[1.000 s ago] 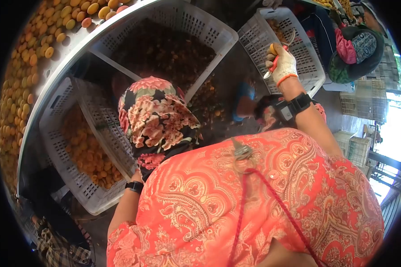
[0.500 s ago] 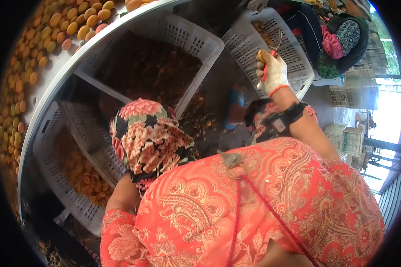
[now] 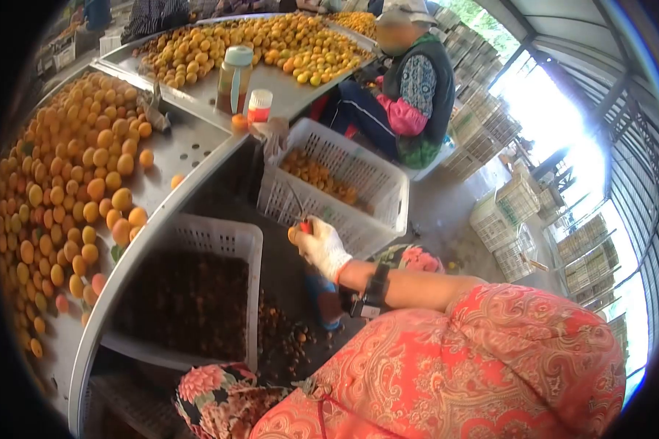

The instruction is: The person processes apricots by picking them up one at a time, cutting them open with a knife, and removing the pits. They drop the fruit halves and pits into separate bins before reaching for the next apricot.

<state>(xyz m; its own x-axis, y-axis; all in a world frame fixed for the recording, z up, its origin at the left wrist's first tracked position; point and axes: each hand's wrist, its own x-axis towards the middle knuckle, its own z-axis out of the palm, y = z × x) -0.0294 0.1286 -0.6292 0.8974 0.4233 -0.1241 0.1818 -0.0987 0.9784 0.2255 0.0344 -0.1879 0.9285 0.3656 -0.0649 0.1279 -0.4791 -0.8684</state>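
With your gloved right hand (image 3: 325, 250) closed around the red-handled tool (image 3: 305, 226) at the white crate's (image 3: 385, 187) near side, angle it well clear of your left hand, whose grip is out of view.

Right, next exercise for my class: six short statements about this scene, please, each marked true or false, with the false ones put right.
1. The right hand, in a white cloth glove, holds a red-handled tool. True.
2. Round orange fruit lie on a grey metal table. True.
3. The tool lies on that table. False: the right hand holds it.
4. A white slotted plastic crate stands just beyond that hand. True.
5. This crate holds only dark scraps. False: orange fruit pieces lie in it.
6. The right forearm bears no strap. False: a black strap circles it near the wrist.
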